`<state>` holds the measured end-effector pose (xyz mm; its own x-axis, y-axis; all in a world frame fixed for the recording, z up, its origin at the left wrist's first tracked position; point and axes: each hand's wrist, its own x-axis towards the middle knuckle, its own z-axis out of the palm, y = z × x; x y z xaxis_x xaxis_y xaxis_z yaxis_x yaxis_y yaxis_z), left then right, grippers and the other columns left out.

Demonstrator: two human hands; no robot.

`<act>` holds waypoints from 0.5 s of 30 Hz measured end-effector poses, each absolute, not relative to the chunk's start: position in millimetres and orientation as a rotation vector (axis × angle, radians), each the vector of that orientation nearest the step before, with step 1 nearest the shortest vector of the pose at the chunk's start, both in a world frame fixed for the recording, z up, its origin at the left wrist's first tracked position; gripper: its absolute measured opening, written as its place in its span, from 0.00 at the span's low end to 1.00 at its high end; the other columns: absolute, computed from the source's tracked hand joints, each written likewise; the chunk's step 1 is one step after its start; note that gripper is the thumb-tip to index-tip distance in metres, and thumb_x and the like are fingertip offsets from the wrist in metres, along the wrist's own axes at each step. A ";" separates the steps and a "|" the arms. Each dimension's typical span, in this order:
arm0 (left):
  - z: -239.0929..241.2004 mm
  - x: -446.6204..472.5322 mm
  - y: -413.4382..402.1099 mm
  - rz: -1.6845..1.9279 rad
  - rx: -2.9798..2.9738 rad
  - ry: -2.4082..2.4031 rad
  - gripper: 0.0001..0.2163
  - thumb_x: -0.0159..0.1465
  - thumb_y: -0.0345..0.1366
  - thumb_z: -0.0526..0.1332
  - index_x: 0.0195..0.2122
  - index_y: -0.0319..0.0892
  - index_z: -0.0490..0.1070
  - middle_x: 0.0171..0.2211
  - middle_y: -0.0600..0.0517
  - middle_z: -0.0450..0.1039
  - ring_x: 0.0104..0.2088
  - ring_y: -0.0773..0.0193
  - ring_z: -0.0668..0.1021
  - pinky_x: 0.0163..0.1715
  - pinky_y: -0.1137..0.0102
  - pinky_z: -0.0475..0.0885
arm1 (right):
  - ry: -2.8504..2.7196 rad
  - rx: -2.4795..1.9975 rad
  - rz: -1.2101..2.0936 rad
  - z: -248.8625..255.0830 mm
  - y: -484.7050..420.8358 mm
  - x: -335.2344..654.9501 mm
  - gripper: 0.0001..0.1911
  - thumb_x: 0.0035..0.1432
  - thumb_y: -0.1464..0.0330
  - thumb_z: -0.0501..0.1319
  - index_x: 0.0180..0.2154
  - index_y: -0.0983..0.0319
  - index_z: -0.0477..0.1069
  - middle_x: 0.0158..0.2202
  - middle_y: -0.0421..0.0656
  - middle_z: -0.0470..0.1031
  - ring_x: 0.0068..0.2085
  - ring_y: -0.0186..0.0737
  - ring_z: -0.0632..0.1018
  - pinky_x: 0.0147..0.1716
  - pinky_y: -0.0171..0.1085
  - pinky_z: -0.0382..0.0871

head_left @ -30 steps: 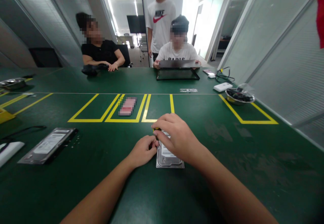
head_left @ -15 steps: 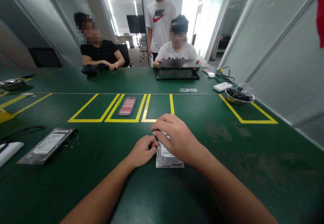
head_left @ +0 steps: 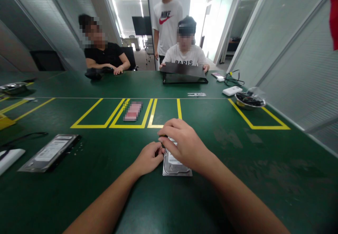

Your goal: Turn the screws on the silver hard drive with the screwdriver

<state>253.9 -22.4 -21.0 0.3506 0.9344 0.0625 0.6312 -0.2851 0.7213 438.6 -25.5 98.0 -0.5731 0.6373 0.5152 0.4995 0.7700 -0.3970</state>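
A silver hard drive [head_left: 176, 168] with a white label lies flat on the green table in front of me, its far part covered by my right hand. My right hand [head_left: 182, 139] arches over it, thumb and fingers closed round a small dark tool [head_left: 163, 142]. Only a bit of that tool shows, so its kind is unclear. At the drive's left edge, just below the tool, my left hand [head_left: 151, 156] rests with thumb and fingertips pinched together. What they hold, if anything, is hidden.
A second hard drive [head_left: 50, 153] lies at left, small bits [head_left: 76, 148] beside it. Yellow tape [head_left: 129, 125] marks boxes on the table, one holding a blurred pink item [head_left: 133, 111]. A metal bowl [head_left: 250, 102] stands at right. Across, a person holds a dark panel [head_left: 183, 70].
My hands and the hard drive stay nearly in place. Across the table, the person's dark panel has tilted, its right side lower and more of its face showing.
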 end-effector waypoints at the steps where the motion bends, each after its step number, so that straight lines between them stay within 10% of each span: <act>1: -20.5 253.9 -22.4 0.649 2.016 1.358 0.05 0.59 0.33 0.58 0.34 0.40 0.72 0.31 0.51 0.74 0.35 0.58 0.73 0.37 0.68 0.68 | -2.304 -0.819 0.269 98.3 -25.9 438.7 0.10 0.63 0.71 0.56 0.41 0.64 0.75 0.43 0.48 0.74 0.44 0.42 0.72 0.46 0.41 0.66; 15: -18.6 253.3 -22.1 0.646 2.024 1.351 0.05 0.60 0.34 0.58 0.32 0.40 0.72 0.30 0.51 0.73 0.35 0.58 0.74 0.36 0.69 0.68 | -2.345 -0.805 0.263 102.5 -28.2 439.7 0.10 0.63 0.73 0.55 0.41 0.65 0.74 0.44 0.48 0.75 0.44 0.42 0.72 0.47 0.42 0.65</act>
